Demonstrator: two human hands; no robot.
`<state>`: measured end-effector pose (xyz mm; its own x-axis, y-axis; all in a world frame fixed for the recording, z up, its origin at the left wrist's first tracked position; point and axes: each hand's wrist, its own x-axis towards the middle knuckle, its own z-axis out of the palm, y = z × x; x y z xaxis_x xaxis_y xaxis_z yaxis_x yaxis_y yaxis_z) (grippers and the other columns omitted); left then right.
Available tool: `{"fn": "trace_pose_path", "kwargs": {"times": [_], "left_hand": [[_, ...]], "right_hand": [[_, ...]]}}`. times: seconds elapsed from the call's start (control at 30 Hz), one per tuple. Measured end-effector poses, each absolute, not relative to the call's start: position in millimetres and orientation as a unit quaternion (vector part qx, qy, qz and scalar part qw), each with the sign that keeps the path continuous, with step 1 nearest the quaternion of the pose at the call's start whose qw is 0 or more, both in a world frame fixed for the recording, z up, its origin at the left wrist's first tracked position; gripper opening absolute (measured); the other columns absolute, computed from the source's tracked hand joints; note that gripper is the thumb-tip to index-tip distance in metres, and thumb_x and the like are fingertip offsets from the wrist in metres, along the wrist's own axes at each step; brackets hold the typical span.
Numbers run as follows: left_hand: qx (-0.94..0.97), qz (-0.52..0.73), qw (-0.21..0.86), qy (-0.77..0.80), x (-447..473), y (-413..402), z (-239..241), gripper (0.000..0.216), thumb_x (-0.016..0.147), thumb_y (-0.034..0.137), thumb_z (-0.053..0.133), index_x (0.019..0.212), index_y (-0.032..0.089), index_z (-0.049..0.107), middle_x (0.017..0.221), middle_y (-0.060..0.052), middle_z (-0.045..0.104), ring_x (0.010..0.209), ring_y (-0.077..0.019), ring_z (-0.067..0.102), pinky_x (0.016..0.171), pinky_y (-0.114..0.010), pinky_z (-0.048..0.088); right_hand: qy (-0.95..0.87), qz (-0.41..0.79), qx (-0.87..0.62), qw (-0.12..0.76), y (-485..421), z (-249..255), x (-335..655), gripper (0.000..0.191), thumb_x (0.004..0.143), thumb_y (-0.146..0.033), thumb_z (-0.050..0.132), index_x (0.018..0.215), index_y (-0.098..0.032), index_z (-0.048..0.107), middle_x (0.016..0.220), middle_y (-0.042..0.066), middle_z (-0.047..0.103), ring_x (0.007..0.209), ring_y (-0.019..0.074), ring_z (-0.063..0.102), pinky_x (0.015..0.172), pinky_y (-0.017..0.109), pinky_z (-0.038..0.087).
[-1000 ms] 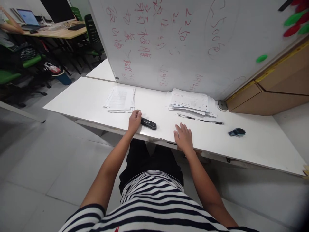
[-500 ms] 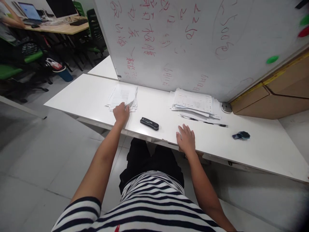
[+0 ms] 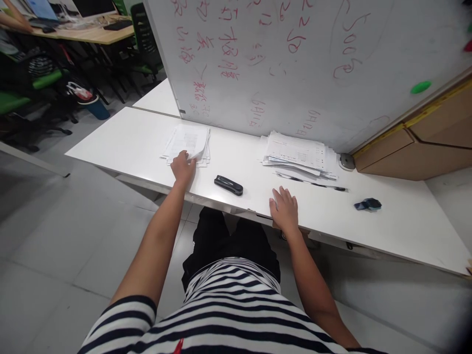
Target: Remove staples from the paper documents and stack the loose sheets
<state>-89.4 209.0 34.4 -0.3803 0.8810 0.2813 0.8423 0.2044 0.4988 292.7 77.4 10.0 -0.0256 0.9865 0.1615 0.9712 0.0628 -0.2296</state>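
Observation:
My left hand [image 3: 183, 168] is at the near edge of a small stack of papers [image 3: 182, 139] on the white desk. Its fingers close on the corner of the top sheet, which curls up beside them. A black stapler [image 3: 228, 185] lies on the desk between my two hands. My right hand [image 3: 284, 210] rests at the desk's front edge, fingers spread, holding nothing. Beyond it sits a thicker pile of papers [image 3: 295, 151], with a thin black-and-white pen [image 3: 313, 184] in front.
A whiteboard [image 3: 236, 73] with red writing rises behind the desk [image 3: 121, 137]. Cardboard boxes [image 3: 416, 142] stand at the right, near a small grey round-topped object [image 3: 346, 162]. A dark blue object [image 3: 368, 204] lies on the desk's right part. Another person's arm [image 3: 14, 18] shows at upper left.
The view has shifted slightly. My left hand stays at the small stack, with the top sheet's corner still curled up. My right hand keeps its place at the desk edge.

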Motion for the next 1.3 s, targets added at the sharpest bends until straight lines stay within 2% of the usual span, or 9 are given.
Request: {"fn": "trace_pose_path", "kwargs": {"times": [0.27,0.47,0.7,0.9,1.07,1.17,1.3], "left_hand": [[0.559,0.279,0.033,0.78,-92.2,212.8,33.2,0.047,0.079,0.043,0.059,0.121,0.023,0.055,0.122,-0.01,0.059,0.116,-0.0315,0.047,0.098,-0.045,0.033],[0.564,0.255,0.012,0.786,-91.6,213.2,32.6,0.03,0.085,0.036,0.051,0.109,0.023,0.063,0.116,-0.01,0.062,0.109,-0.0306,0.05,0.092,-0.043,0.035],[0.543,0.269,0.009,0.795,-97.4,216.0,27.1,0.033,0.091,0.037,0.04,0.106,0.022,0.065,0.115,-0.011,0.064,0.109,-0.0304,0.05,0.089,-0.042,0.035],[0.536,0.277,0.038,0.797,-96.9,211.8,35.1,0.032,0.092,0.039,0.038,0.091,0.021,0.065,0.099,-0.011,0.066,0.101,-0.0272,0.052,0.084,-0.037,0.034],[0.525,0.295,0.071,0.795,-97.6,206.3,43.9,0.035,0.094,0.041,0.035,0.085,0.021,0.062,0.087,-0.008,0.063,0.094,-0.0229,0.054,0.079,-0.032,0.036],[0.531,0.334,0.058,0.777,-95.1,198.4,47.6,0.037,0.096,0.039,0.031,0.089,0.019,0.062,0.094,-0.008,0.064,0.095,-0.0208,0.055,0.082,-0.031,0.038],[0.555,0.385,-0.028,0.737,-78.3,177.6,55.9,0.035,0.097,0.035,0.031,0.101,0.018,0.061,0.108,-0.011,0.063,0.106,-0.0198,0.055,0.093,-0.031,0.039]], "right_hand": [[-0.72,0.025,-0.681,0.131,77.1,11.0,292.6,0.049,0.098,-0.038,0.028,0.138,-0.017,0.047,0.151,0.011,0.036,0.141,0.0288,0.027,0.113,0.053,0.022],[-0.722,0.021,-0.68,0.126,76.0,14.3,292.0,0.05,0.098,-0.038,0.026,0.138,-0.017,0.047,0.151,0.012,0.037,0.14,0.0293,0.028,0.112,0.053,0.022],[-0.722,0.014,-0.679,0.129,77.2,10.6,293.2,0.048,0.097,-0.038,0.028,0.138,-0.019,0.046,0.151,0.011,0.037,0.14,0.0287,0.028,0.111,0.053,0.023],[-0.72,0.02,-0.682,0.129,77.5,9.5,293.5,0.05,0.098,-0.039,0.026,0.138,-0.019,0.045,0.151,0.011,0.036,0.141,0.0282,0.027,0.112,0.052,0.022],[-0.719,0.026,-0.682,0.131,77.6,9.0,293.3,0.049,0.097,-0.039,0.027,0.139,-0.019,0.045,0.152,0.01,0.036,0.141,0.0281,0.027,0.112,0.052,0.021],[-0.719,0.019,-0.68,0.144,77.7,8.1,294.3,0.048,0.097,-0.038,0.029,0.138,-0.02,0.046,0.151,0.011,0.037,0.14,0.0285,0.029,0.111,0.053,0.022],[-0.721,0.007,-0.674,0.163,78.1,7.1,295.0,0.046,0.096,-0.037,0.033,0.135,-0.02,0.049,0.148,0.011,0.041,0.138,0.0286,0.031,0.11,0.054,0.024]]}}
